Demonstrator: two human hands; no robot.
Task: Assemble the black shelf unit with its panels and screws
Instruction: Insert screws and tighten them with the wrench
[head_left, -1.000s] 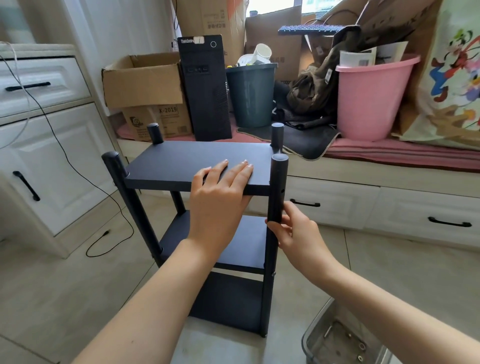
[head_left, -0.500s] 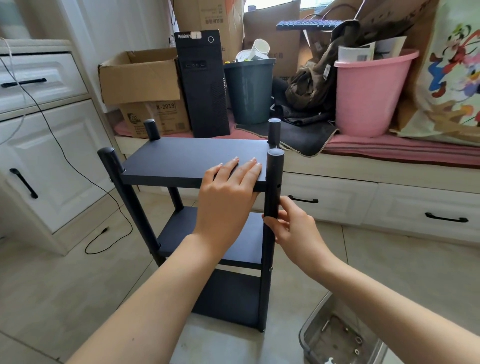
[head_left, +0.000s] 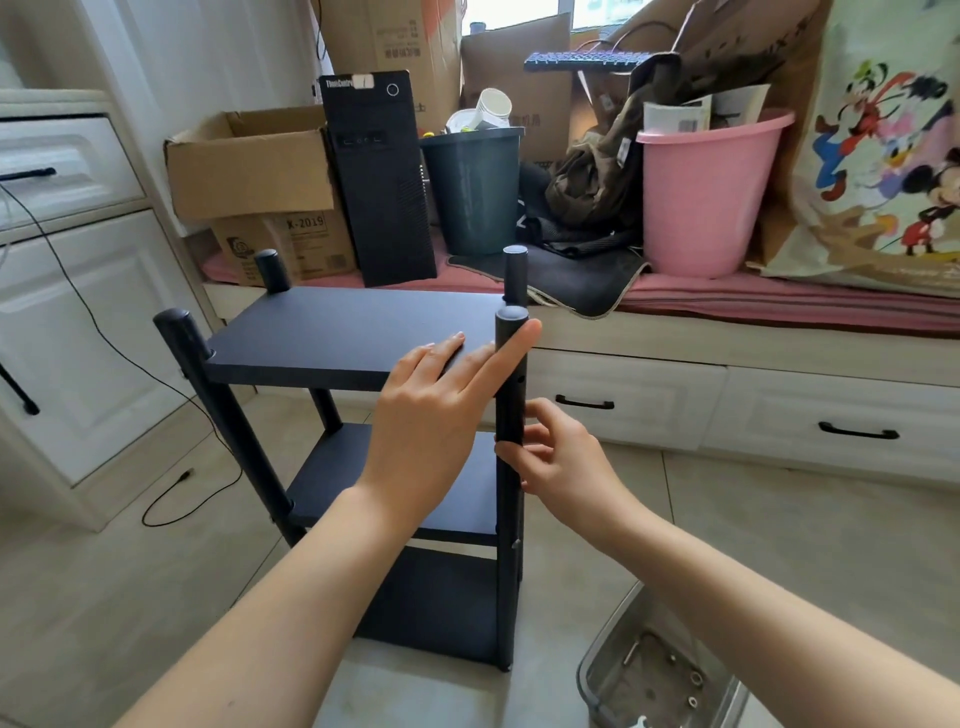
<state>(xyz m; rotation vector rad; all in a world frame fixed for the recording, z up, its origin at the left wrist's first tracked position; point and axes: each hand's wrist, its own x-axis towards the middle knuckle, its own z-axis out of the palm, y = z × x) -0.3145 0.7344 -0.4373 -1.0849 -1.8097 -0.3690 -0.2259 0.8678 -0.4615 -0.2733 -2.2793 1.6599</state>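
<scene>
The black shelf unit (head_left: 358, 332) stands upright on the tiled floor, and everything else is placed from it. Left of the shelf unit is a white cabinet (head_left: 78, 312), cut off by the frame edge, with a black cable (head_left: 156, 379) trailing down to the floor. Behind the shelf unit, on a bench, sit a cardboard box (head_left: 254, 166), a black computer tower (head_left: 379, 176), a dark bin (head_left: 475, 192) and, further right, a pink bucket (head_left: 706, 197).

The left hand (head_left: 441, 415) lies flat on the top panel (head_left: 332, 332) with straight fingers; the forefinger touches the front right post (head_left: 510, 415) near its cap. This hand and its forearm hide much of the middle shelf. The right hand (head_left: 556, 462) pinches the same post below the top panel with curled fingers; whether it holds a screw cannot be made out.

Right of the shelf unit's foot, a clear tray (head_left: 608, 660) holds small metal parts, blurred and cut off by the bottom edge.
</scene>
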